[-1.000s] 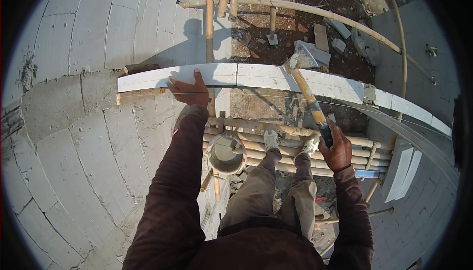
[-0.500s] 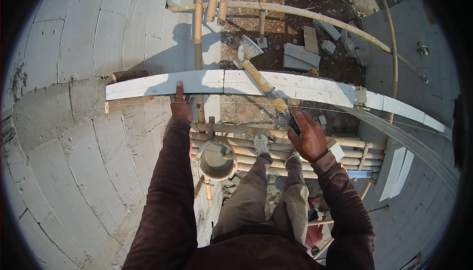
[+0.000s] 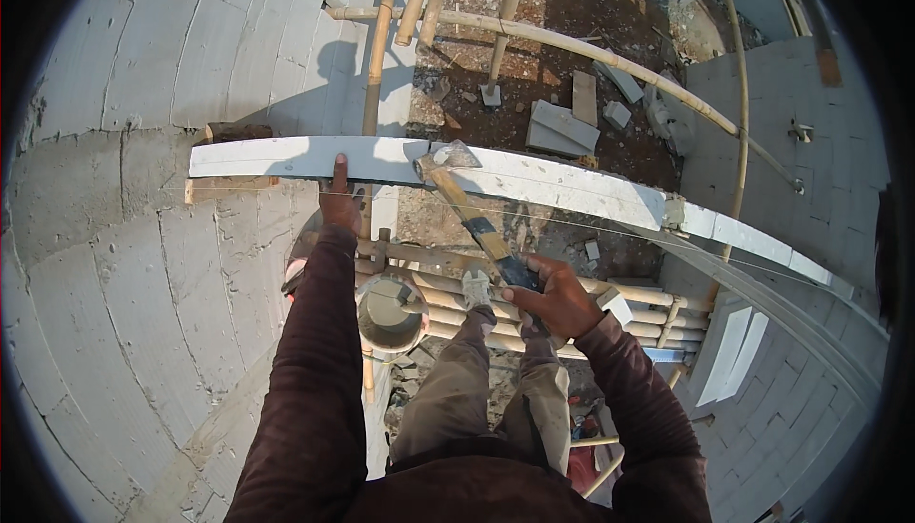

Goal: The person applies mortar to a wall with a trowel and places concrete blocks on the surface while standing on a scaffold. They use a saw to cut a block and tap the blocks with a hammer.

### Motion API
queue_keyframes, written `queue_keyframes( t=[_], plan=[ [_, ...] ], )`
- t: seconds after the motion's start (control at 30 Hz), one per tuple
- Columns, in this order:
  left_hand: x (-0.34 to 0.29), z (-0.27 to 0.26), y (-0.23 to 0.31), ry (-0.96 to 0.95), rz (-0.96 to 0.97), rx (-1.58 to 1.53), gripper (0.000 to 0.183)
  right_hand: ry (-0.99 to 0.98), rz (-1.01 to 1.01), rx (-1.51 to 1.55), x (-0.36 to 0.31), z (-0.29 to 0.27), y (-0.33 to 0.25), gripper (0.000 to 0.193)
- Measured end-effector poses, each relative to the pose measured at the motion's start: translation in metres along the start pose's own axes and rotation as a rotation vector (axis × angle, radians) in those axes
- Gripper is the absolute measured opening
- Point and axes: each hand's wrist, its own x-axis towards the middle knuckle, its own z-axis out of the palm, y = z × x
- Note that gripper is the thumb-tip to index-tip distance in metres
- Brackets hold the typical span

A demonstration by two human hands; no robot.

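Note:
My left hand (image 3: 340,204) grips the near edge of a long white block (image 3: 267,156), one finger lying on its top face and the others bent below the edge. My right hand (image 3: 560,299) is wrapped round the dark lower handle of a hatchet (image 3: 469,215) with a wooden haft and fan-shaped metal head. That head is at the joint between the held block and a second white block (image 3: 562,184) on the right. A thin string (image 3: 548,215) runs along the near side of the row. The fingertips under the left block are hidden.
Below my left forearm hangs or stands a bucket (image 3: 393,318) of grey mortar. My feet are on bamboo scaffold poles (image 3: 448,285). A bamboo rail (image 3: 572,43) crosses beyond the blocks. Block walls (image 3: 143,313) rise at both sides, and rubble with loose blocks (image 3: 562,129) lies lower down.
The hatchet's head has come down and left onto the block joint, and my right hand has moved left and nearer. My left hand keeps its hold. The whole view has shifted slightly.

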Motion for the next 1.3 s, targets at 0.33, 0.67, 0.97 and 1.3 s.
queue_keyframes(
  t=[0.33, 0.67, 0.97, 1.3],
  plan=[
    [0.006, -0.003, 0.002, -0.011, -0.006, -0.006, 0.093, -0.165, -0.036, -0.598, -0.062, 0.006, -0.003, 0.062],
    [0.004, -0.006, 0.000, 0.004, 0.017, -0.006, 0.092, -0.233, 0.118, -0.452, -0.104, -0.049, -0.149, 0.056],
    [-0.004, 0.012, -0.002, -0.013, -0.017, 0.052, 0.100, 0.190, -0.031, -1.129, 0.134, -0.110, -0.137, 0.043],
    [0.002, -0.007, -0.003, 0.002, 0.027, -0.001, 0.099, 0.056, -0.034, -1.237, 0.198, -0.089, -0.121, 0.042]
  ],
)
